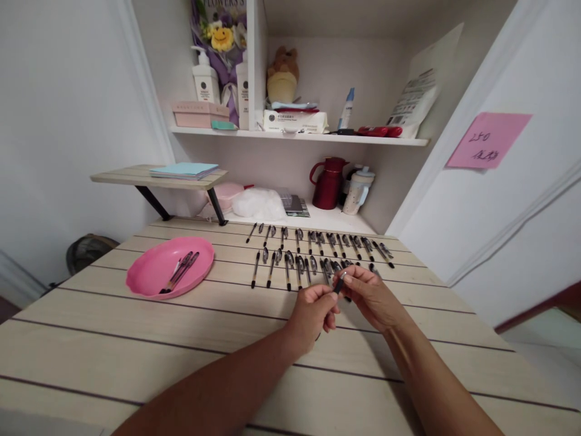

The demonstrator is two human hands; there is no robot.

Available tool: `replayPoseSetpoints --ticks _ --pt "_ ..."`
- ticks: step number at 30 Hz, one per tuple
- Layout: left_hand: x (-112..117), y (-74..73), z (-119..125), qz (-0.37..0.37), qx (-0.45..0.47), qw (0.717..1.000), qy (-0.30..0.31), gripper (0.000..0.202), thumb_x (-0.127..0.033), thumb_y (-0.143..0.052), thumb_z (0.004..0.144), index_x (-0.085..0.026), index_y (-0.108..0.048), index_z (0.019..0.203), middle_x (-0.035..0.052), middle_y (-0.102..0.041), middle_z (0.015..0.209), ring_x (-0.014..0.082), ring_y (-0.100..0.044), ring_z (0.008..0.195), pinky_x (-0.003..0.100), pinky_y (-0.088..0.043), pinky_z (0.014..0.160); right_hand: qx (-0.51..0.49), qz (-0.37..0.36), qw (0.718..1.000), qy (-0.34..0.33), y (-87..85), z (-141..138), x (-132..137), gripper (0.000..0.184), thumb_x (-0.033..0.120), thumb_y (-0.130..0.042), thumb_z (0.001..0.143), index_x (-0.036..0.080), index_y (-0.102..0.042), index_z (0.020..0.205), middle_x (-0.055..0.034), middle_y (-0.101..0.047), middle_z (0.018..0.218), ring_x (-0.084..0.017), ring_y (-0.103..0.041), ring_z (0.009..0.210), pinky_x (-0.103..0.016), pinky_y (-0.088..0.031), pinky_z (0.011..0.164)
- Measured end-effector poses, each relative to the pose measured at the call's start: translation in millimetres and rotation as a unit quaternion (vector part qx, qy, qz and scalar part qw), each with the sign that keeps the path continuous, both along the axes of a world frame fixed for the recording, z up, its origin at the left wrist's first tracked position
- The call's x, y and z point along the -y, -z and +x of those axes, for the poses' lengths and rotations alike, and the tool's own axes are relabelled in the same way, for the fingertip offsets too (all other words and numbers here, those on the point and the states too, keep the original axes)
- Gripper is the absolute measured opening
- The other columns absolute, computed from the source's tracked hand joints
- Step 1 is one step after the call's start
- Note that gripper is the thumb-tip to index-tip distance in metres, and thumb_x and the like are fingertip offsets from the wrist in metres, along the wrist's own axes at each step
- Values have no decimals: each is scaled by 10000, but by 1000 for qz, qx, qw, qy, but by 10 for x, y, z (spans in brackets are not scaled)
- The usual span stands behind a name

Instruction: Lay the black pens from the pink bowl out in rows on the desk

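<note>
Both my hands meet over the middle of the slatted wooden table (136, 339). My left hand (313, 315) is closed around the lower part of a black pen (339, 284). My right hand (370, 297) pinches the pen's upper end, where a cap or tip shows between the fingers. Just beyond my hands lie two rows of black pens (290, 266) and separate caps (345, 242), side by side across the table. A pink plate (154, 272) to the left holds a few pens (180, 271).
A small raised shelf (136, 177) with notebooks stands at the table's back left. Behind are a red jug (328, 183), a white cup (358, 191) and a wall shelf with bottles and a soft toy. A pink note (488, 139) hangs on the right wall.
</note>
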State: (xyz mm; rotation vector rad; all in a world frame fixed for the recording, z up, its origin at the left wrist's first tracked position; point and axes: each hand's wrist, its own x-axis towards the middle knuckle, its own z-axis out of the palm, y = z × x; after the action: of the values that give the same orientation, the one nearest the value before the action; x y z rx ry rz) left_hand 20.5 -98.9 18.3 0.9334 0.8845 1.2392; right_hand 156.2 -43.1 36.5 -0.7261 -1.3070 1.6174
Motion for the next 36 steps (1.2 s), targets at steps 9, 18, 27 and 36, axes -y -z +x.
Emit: replayPoseSetpoints --ticks 9,18,27,36 --pt "4 -7 -20 13 4 1000 19 217 -349 -576 669 -142 -569 735 -30 -536 579 36 -425 363 171 -264 352 5 3 1000 -14 -26 3 37 184 342 -694 674 199 -678 789 -31 -653 758 -130 -538 628 -277 -414 604" --pt "58 -49 34 43 -82 991 -98 143 -292 -600 653 -151 -589 670 -59 -458 410 56 -404 347 182 -306 375 -4 35 999 2 -4 -54 44 182 330 -720 639 205 -589 658 -17 -633 752 -144 -542 700 -268 -422 642" --pt "26 -26 -3 39 -32 998 -34 172 -312 -597 656 -146 -552 649 -29 -524 506 48 -439 367 166 -286 357 -14 28 999 13 -21 -40 52 185 359 -697 662 217 -670 777 -41 -644 801 -168 -563 739 -301 -436 682" --pt "29 -21 -2 50 -32 998 -34 172 -307 -596 653 -141 -567 684 -32 -522 527 46 -445 371 165 -286 359 -55 -8 998 -33 -18 -53 59 278 396 -704 644 230 -653 861 -58 -639 980 -189 -578 825 -332 -440 724"
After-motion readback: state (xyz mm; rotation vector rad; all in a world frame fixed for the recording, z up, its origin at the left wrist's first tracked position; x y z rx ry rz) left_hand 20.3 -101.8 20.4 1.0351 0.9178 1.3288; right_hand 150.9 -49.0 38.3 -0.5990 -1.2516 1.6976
